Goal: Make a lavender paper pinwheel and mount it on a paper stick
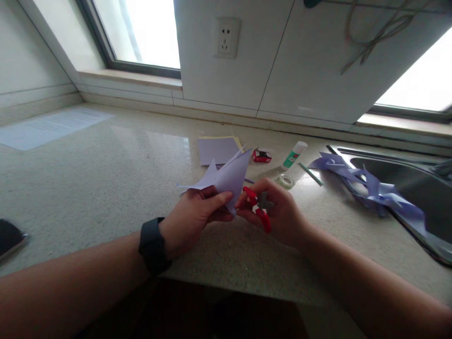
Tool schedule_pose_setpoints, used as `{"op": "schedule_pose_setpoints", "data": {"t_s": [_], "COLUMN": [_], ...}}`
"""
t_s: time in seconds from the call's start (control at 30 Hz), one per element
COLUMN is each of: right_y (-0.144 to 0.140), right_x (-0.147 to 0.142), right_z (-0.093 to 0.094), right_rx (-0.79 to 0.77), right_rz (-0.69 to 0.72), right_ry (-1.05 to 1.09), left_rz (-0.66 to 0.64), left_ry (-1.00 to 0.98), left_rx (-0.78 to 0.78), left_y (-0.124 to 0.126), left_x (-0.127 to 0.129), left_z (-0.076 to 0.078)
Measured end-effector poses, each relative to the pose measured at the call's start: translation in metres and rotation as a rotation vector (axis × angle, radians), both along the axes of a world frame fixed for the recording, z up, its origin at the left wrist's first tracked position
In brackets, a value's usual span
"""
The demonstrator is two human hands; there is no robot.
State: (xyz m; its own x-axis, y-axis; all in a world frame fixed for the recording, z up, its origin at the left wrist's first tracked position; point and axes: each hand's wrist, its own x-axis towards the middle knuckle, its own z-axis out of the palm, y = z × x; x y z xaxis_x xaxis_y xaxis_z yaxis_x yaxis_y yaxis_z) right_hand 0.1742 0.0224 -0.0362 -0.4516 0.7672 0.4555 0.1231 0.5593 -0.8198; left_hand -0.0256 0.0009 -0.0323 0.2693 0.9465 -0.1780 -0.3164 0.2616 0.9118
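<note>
Head view is showing both hands meeting just above the front part of the bench [106, 179]. The left hand [192, 216], wearing a dark wristband, is pinching a folded lilac paper [226, 178] between thumb and fingers at its lower corner, so the sheet is fanning up and away from the grip. The right hand [282, 214] is curling closed around red-handled scissors [259, 207], whose handles are sitting right beside the paper's pinched edge; the blades themselves are too hidden to tell how far apart they are standing.

The paper is looking light, thin and floppy, creasing easily and likely tearing if pulled hard. Holding it close to the cutting line, as the left hand is doing, is probably giving it the stiffness it lacks; gripping far from the edge would likely let it sag and twist.

Farther back on the bench, a stack of sheets [219, 149], a small red box [262, 156], a glue stick [294, 155], a tape roll [284, 180] and a thin green stick [310, 173] are lying well apart from the hands. Lilac paper strips [370, 188] are draping over the rim of a sink [406, 155] at the right.
</note>
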Motion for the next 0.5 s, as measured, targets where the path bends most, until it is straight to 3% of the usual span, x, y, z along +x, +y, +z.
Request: {"op": "schedule_pose_setpoints", "data": {"t_s": [0.5], "right_y": [0.001], "right_x": [0.0023], "right_z": [0.0025], "right_rx": [-0.008], "right_rz": [0.045], "right_ry": [0.065], "left_rz": [-0.041], "left_ry": [0.062], "left_rx": [0.056], "left_y": [-0.0009], "left_x": [-0.0029], "left_z": [-0.0081]}}
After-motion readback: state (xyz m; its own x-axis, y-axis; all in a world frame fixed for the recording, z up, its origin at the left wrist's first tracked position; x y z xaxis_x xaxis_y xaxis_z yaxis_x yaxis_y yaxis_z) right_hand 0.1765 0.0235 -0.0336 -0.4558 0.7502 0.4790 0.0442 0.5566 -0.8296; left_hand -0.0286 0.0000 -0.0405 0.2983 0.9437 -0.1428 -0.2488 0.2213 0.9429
